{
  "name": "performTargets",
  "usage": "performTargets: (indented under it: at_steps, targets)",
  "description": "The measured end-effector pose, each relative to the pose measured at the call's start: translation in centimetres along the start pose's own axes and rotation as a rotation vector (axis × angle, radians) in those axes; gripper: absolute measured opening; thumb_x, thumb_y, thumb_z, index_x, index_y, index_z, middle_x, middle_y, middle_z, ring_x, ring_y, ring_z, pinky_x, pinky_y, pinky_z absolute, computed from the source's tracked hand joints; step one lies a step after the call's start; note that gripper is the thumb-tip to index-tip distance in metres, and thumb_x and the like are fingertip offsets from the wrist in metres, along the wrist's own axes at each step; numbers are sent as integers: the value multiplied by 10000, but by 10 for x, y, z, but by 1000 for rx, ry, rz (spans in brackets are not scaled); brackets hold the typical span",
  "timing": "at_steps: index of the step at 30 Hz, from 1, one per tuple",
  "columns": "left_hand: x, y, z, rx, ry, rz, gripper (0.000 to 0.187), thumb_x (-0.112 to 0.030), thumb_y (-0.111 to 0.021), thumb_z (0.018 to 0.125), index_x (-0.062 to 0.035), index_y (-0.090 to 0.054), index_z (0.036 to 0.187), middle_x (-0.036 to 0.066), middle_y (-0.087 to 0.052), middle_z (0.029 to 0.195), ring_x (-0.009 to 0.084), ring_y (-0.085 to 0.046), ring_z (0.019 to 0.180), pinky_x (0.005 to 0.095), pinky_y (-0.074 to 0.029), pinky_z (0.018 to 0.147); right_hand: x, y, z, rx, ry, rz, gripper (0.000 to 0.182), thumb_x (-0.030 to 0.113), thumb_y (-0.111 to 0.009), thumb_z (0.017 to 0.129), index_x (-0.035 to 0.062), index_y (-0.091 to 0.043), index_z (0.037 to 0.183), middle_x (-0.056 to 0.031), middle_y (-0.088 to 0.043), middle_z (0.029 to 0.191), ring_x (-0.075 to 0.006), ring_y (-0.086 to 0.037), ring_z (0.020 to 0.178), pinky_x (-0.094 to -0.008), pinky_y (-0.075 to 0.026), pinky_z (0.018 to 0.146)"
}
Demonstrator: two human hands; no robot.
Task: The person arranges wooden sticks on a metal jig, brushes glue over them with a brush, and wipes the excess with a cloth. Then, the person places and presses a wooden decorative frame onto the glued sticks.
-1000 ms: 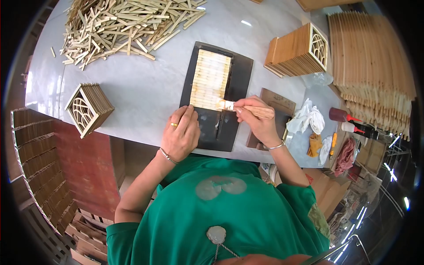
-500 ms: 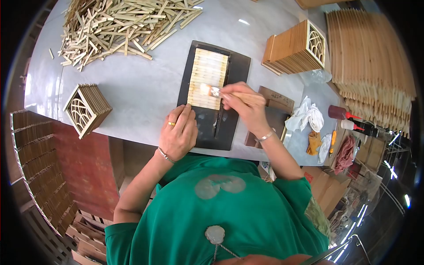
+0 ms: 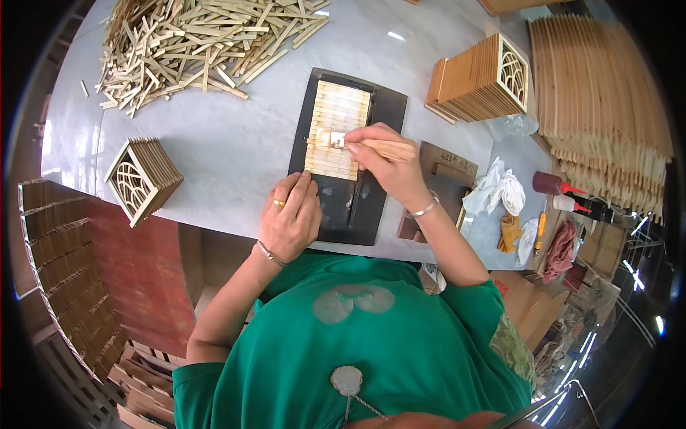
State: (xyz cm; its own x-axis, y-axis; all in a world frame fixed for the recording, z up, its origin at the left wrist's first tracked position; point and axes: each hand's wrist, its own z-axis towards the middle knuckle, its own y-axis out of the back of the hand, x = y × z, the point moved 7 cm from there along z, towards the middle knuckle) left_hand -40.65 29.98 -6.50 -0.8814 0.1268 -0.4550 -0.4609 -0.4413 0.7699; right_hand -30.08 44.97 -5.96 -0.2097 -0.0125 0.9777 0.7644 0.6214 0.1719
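A row of pale wooden strips lies side by side on a black board. My right hand pinches the wooden handle of a flat brush, and the bristles touch the strips near their left edge. My left hand rests at the board's lower left, its fingers stretched out and the fingertips against the bottom end of the row. Nothing shows in its grasp. One strip sticks out slightly at the left side, by the bristles.
Loose sticks are heaped at the back left. Stacked latticed wooden frames stand left, with another stack at right. Brown boards, white cloths and a dark red bottle lie right. Wooden panels are piled beyond.
My right hand has moved the brush slightly left and up across the strips, to their left edge. A strip end now protrudes there. My left hand stays in place.
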Motion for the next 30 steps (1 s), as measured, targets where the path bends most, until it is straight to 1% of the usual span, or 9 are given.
performTargets:
  at_steps: [3, 7, 9, 10, 14, 21, 24, 28, 30]
  targets:
    - [0, 1, 1, -4, 11, -7, 268, 17, -650, 748, 74, -637, 1010, 180, -616, 1124, 324, -592, 1043, 391, -508, 853, -9, 3, 0, 44, 61, -117, 120, 18, -655, 887, -7, -696, 998, -37, -633, 876, -69, -601, 699, -195, -489, 593]
    - [1, -1, -2, -9, 21, -20, 268, 16, -650, 747, 72, -639, 1008, 176, -617, 1126, 322, -592, 1041, 392, -507, 854, -15, 34, -21, -61, -142, 16, 166, 82, -673, 901, -19, -688, 1031, -65, -666, 874, -87, -623, 686, -215, -519, 592]
    - [2, -4, -4, -2, 1, 25, 274, -53, -642, 777, 59, -639, 1027, 172, -609, 1140, 296, -579, 1061, 389, -499, 873, -9, 39, -24, -128, -224, 339, 261, 171, -694, 904, -66, -678, 1012, -88, -673, 827, -100, -646, 678, -239, -545, 574]
    - [1, -4, -4, -1, -3, 23, 274, -53, -642, 777, 59, -639, 1027, 172, -609, 1140, 296, -579, 1061, 389, -499, 873, -12, 36, -23, -193, -257, 421, 366, 281, -715, 889, -76, -676, 960, -81, -661, 746, -114, -634, 591, -236, -517, 489]
    - [1, 0, -2, -6, 12, 16, 276, -22, -649, 759, 62, -642, 1021, 169, -612, 1136, 307, -587, 1051, 393, -505, 867, -28, 21, -20, -319, -383, 509, 433, 410, -733, 853, -19, -681, 864, -37, -594, 600, -82, -519, 435, -208, -377, 353]
    - [1, 0, -1, -11, 22, -15, 278, 14, -658, 740, 67, -646, 1013, 171, -619, 1121, 319, -592, 1039, 394, -512, 860, -29, -12, -1, -345, -339, 449, 377, 358, -724, 874, -15, -688, 831, -49, -614, 626, -86, -562, 471, -209, -422, 381]
    - [1, 0, -1, -8, 24, -20, 286, 14, -660, 737, 67, -643, 1018, 170, -617, 1121, 320, -590, 1041, 395, -513, 860, -34, 16, -10, -438, -338, 127, 314, 266, -699, 895, -14, -693, 754, -63, -626, 614, -89, -561, 448, -206, -441, 383]
    - [1, -1, -2, -14, 27, -38, 294, 14, -661, 735, 67, -641, 1024, 169, -615, 1125, 320, -590, 1041, 396, -514, 859, -25, 41, -21, -438, -285, 170, 258, 228, -684, 904, -25, -704, 858, -67, -632, 634, -102, -569, 462, -214, -454, 399]
    - [2, -2, -2, -15, 23, -21, 300, 12, -662, 736, 66, -640, 1031, 168, -612, 1130, 319, -589, 1041, 396, -513, 861, -11, 28, -12, -291, -158, 280, 253, 207, -656, 928, -42, -698, 910, -97, -652, 736, -115, -599, 572, -231, -485, 495]
